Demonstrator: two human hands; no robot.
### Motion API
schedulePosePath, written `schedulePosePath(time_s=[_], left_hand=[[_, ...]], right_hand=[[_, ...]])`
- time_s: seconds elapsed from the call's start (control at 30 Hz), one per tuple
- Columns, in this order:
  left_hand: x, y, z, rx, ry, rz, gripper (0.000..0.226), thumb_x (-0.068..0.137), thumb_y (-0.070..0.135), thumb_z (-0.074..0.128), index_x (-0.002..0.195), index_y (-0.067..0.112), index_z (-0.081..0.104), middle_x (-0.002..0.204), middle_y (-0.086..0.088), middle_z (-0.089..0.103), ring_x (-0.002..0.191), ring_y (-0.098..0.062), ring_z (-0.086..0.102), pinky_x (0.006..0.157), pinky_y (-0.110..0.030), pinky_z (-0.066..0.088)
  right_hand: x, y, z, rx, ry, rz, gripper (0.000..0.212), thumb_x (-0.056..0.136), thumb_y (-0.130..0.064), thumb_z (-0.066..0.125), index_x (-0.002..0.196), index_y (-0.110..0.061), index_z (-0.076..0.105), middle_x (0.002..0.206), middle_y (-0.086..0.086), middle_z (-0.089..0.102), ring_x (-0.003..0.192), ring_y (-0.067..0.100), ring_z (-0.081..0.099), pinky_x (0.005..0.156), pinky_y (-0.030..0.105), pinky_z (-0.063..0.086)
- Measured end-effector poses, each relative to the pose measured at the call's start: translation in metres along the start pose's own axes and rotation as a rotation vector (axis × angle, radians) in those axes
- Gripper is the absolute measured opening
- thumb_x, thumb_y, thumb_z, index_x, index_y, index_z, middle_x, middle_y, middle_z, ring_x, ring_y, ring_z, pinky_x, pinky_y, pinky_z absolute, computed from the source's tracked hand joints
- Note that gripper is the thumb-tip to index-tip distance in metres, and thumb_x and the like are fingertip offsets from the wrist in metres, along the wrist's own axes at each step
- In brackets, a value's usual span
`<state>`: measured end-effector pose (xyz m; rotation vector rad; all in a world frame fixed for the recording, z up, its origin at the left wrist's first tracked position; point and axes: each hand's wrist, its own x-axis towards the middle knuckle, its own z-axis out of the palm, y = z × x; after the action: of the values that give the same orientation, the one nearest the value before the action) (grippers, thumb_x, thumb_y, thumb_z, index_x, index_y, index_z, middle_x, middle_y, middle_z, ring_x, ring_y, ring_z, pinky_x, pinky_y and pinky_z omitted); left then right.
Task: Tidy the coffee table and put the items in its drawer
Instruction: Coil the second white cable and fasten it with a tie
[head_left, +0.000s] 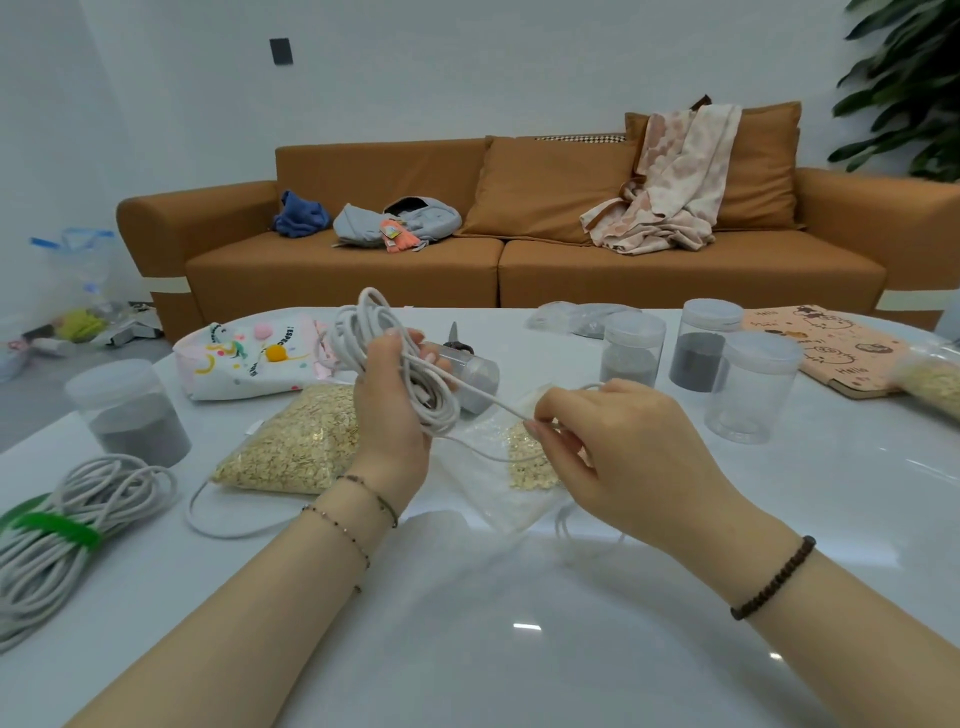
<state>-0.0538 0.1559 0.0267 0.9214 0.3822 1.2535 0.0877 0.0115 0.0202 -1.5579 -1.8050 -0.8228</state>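
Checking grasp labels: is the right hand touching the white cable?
Touching. The head view shows the right hand pinching a loose strand of the white cable.

on the table, bundled cable lies left, jars right, oat bag between, sofa behind

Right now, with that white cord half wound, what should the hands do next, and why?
Probably bring the right hand up to lay another loop onto the coil the left hand grips. The right hand pinches a loose strand, and slack cord trails on the table. The tied bundle nearby suggests the goal.
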Motion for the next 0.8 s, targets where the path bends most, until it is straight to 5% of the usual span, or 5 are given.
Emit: schedulePosePath(time_s=[0.13, 0.3, 0.47, 0.6, 0.8], left_hand=[[0.000, 0.002, 0.000, -0.126, 0.055, -0.088, 0.016, 0.098, 0.022, 0.043, 0.088, 0.013, 0.051, 0.066, 0.001, 0.051, 0.061, -0.013, 0.049, 0.057, -0.022, 0.047], [-0.006, -0.001, 0.007, -0.225, 0.026, -0.286, 0.015, 0.095, 0.020, 0.053, 0.082, 0.012, 0.053, 0.067, 0.000, 0.051, 0.056, -0.011, 0.051, 0.060, -0.024, 0.051], [-0.017, -0.005, 0.013, 0.015, -0.189, -0.284, 0.003, 0.073, 0.009, 0.059, 0.072, 0.011, 0.057, 0.066, -0.003, 0.050, 0.061, -0.014, 0.049, 0.062, -0.024, 0.048], [-0.028, -0.011, 0.020, -0.014, -0.254, -0.313, 0.008, 0.097, 0.011, 0.047, 0.093, 0.008, 0.054, 0.068, -0.004, 0.050, 0.059, -0.015, 0.052, 0.057, -0.025, 0.052], [-0.023, -0.005, 0.020, -0.112, -0.209, -0.333, 0.027, 0.100, 0.023, 0.045, 0.084, 0.008, 0.061, 0.066, -0.005, 0.053, 0.057, -0.016, 0.055, 0.061, -0.028, 0.055]], right_hand=[[0.003, 0.005, -0.006, -0.025, 0.093, -0.044, 0.026, 0.096, -0.024, 0.056, 0.072, -0.015, 0.060, 0.056, -0.005, 0.052, 0.051, 0.020, 0.047, 0.065, 0.036, 0.045], [0.005, 0.004, -0.002, -0.058, 0.141, -0.151, 0.033, 0.102, -0.021, 0.054, 0.071, -0.011, 0.060, 0.059, -0.002, 0.049, 0.051, 0.023, 0.044, 0.060, 0.038, 0.044], [0.002, -0.008, -0.001, -0.042, 0.186, -0.262, 0.035, 0.102, -0.022, 0.057, 0.069, -0.011, 0.062, 0.060, -0.001, 0.052, 0.049, 0.022, 0.042, 0.053, 0.036, 0.041], [0.002, -0.016, -0.002, -0.023, 0.187, -0.299, 0.035, 0.102, -0.023, 0.057, 0.070, -0.011, 0.063, 0.059, -0.001, 0.052, 0.048, 0.022, 0.044, 0.050, 0.036, 0.041], [0.003, -0.020, -0.001, -0.021, 0.096, -0.356, 0.038, 0.105, -0.026, 0.051, 0.070, -0.013, 0.058, 0.058, -0.003, 0.047, 0.048, 0.020, 0.039, 0.053, 0.033, 0.041]])
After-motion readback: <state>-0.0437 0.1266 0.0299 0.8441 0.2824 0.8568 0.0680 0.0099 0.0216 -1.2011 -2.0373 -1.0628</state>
